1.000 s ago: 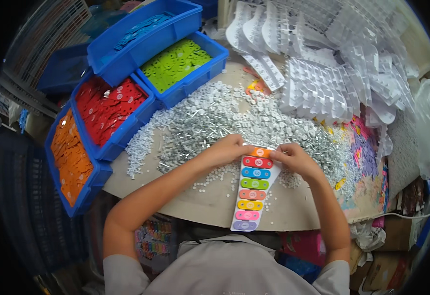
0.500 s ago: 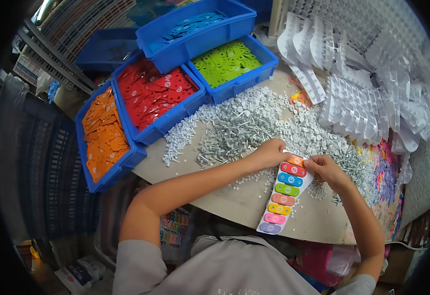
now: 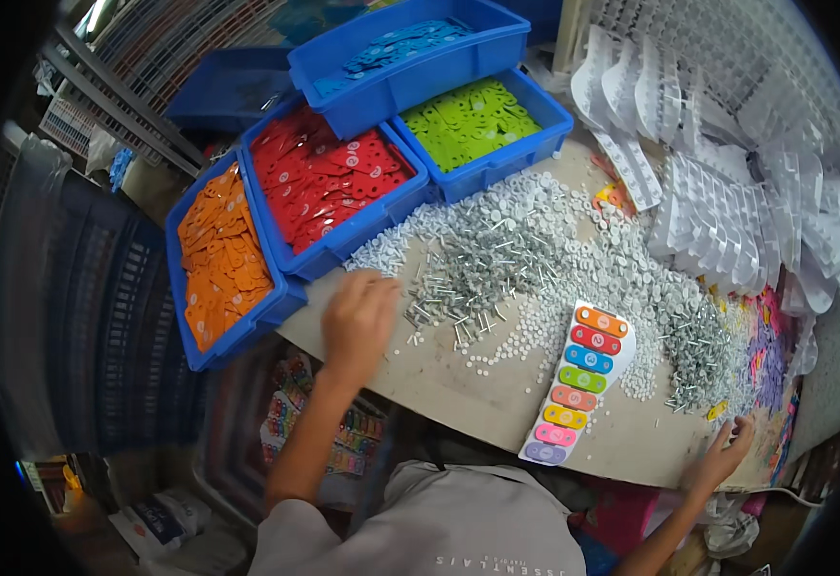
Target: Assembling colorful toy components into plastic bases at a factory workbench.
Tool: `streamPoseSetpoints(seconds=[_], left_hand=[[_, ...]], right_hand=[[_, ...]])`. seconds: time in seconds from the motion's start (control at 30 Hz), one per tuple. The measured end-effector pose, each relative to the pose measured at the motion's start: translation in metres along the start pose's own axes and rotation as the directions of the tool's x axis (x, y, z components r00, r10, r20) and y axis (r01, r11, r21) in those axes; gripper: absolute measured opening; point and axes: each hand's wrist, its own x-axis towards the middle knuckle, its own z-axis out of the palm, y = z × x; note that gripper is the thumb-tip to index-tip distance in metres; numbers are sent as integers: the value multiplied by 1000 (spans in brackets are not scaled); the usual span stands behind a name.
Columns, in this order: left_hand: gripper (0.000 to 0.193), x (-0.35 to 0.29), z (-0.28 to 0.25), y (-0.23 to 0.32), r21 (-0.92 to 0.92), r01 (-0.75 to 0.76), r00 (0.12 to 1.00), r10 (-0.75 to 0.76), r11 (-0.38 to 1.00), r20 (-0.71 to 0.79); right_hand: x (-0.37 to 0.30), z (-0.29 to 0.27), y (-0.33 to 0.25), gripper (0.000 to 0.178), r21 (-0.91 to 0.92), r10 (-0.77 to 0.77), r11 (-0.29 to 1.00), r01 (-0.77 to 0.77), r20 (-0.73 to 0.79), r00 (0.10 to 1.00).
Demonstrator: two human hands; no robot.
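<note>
A white strip card [image 3: 533, 444] lies on the worktable, a column of rounded coloured plastic pieces on it, an orange piece [image 3: 602, 321] at its far end. Neither hand touches it. My left hand [image 3: 360, 322] is over the table's left part, beside small white plastic parts [image 3: 379, 252]; its fingers are loosely bent, slightly blurred, and no held thing shows. Near the right front edge, my right hand [image 3: 727, 453] is open, thumb and fingers apart, close to a small yellow piece [image 3: 717, 411].
Blue bins hold orange [image 3: 223, 264], red [image 3: 329, 182], green [image 3: 473, 123] and blue pieces [image 3: 405, 50]. Metal pins [image 3: 487, 259] and white discs [image 3: 621, 235] are heaped mid-table. White strips [image 3: 712, 216] are stacked at the far right, purple pieces [image 3: 773, 360] below them.
Both hands have let go of the card's far end, leaving it on the table. My left hand has moved left toward the bins, my right hand right and nearer. The view has shifted slightly.
</note>
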Motion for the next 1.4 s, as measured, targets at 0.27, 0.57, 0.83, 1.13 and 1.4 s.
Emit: streamPoseSetpoints(seconds=[0.27, 0.57, 0.83, 1.13, 1.4], left_hand=[[12, -39, -16, -35, 175, -23, 987, -6, 984, 163], [9, -41, -13, -39, 236, -60, 975, 6, 970, 222], [7, -38, 12, 27, -232, 168, 980, -137, 958, 141], [8, -1, 77, 114, -606, 735, 660, -113, 304, 743], [15, 23, 116, 117, -557, 817, 558, 41, 148, 829]], right_hand=[[-38, 18, 47, 21, 51, 149, 987, -149, 13, 989], [-35, 12, 27, 15, 11, 110, 994, -110, 57, 992], [-32, 9, -7, 16, -15, 230, 973, -230, 16, 973], [-25, 24, -165, 6, 585, 57, 806, -90, 75, 996], [3, 64, -229, 14, 677, -305, 715, 177, 73, 950]])
